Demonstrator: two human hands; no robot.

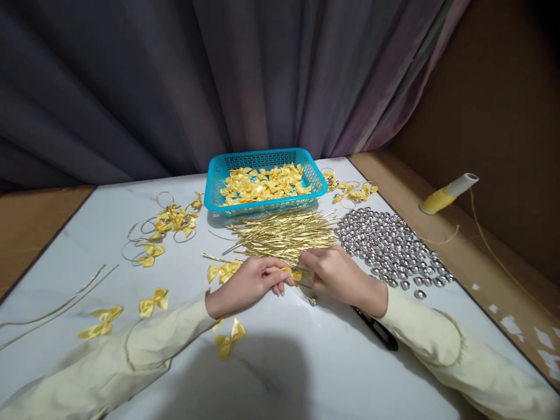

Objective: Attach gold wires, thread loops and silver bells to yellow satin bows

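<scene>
My left hand (pixel 251 284) and my right hand (pixel 339 275) meet at the middle of the white table (pixel 280 361). Both pinch a small yellow ribbon bow (pixel 296 273) between their fingertips, along with a thin gold wire tie. A small silver bell (pixel 313 301) hangs or lies just below the hands. Right behind the hands lies a heap of gold wire ties (pixel 282 233). Another yellow bow (pixel 223 271) rests beside my left hand.
A blue basket (pixel 214 175) of yellow bows stands at the back. Many silver bells (pixel 389 245) spread to the right. Finished bow loops (pixel 172 221) lie left and behind the basket's right. Loose bows (pixel 153 302), a black tool (pixel 378 332) and a thread spool (pixel 446 195) lie about.
</scene>
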